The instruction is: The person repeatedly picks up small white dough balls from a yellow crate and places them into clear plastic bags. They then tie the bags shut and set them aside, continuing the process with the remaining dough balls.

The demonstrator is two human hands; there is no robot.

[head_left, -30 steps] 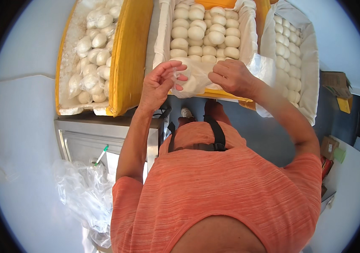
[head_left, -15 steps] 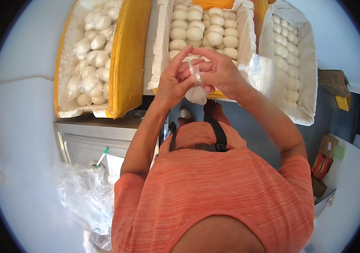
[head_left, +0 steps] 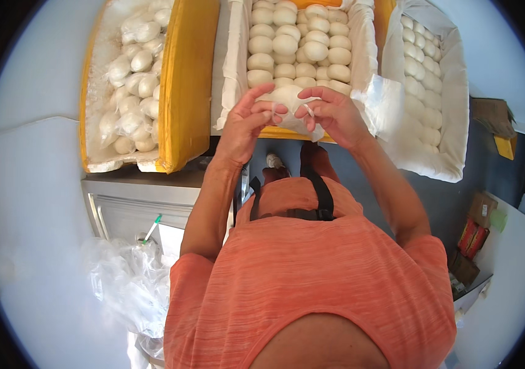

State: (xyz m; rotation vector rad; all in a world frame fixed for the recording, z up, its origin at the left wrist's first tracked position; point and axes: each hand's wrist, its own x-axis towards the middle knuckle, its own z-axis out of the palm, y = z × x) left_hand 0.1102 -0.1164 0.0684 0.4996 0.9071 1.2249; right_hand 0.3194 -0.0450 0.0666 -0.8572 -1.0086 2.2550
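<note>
A clear plastic bag (head_left: pixel 290 117) with pale contents is stretched between my hands in front of the middle box of white round buns (head_left: pixel 283 44). My left hand (head_left: pixel 248 123) pinches the bag's left side between thumb and fingers. My right hand (head_left: pixel 334 117) pinches its right side, thumb and forefinger curled on the plastic. Whether it is knotted I cannot tell. A stack of clear bags (head_left: pixel 383 101) lies over the box's right edge, just beyond my right hand.
At left stands a yellow foam box (head_left: pixel 182 80) of bagged buns; at right, a cloth-lined box (head_left: pixel 452 92) of more buns. Below left are a steel unit (head_left: pixel 121 200), a green-and-white pen (head_left: pixel 152 228) and loose plastic (head_left: pixel 121 283). Cardboard boxes (head_left: pixel 489 115) sit at far right.
My hands, bunched together round the bag's twisted neck half a second ago, have moved apart, and the bag that hung below them now spreads between them, slightly farther forward.
</note>
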